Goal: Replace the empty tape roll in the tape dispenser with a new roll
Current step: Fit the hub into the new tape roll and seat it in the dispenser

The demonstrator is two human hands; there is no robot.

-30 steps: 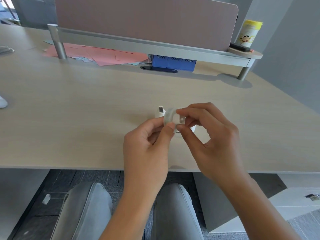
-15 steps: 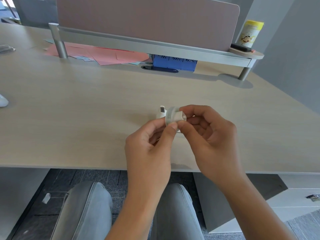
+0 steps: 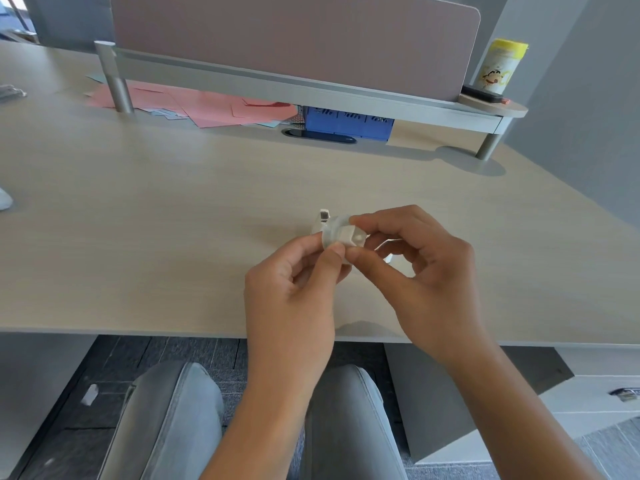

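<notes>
Around the tape dispenser (image 3: 323, 221) the tabletop (image 3: 173, 216) lies bare to the left, right and front, open for passing. Well behind the dispenser a low shelf (image 3: 311, 95) spans the tabletop, with pink papers (image 3: 214, 107) and a blue box (image 3: 349, 121) crowded beneath it.

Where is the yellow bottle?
The yellow bottle stands far right in the head view, on the raised shelf's round end, beside the divider panel.

hidden: tape dispenser (image 3: 325, 220) mostly behind hands | cut off: white object (image 3: 4, 199) (left edge)
</notes>
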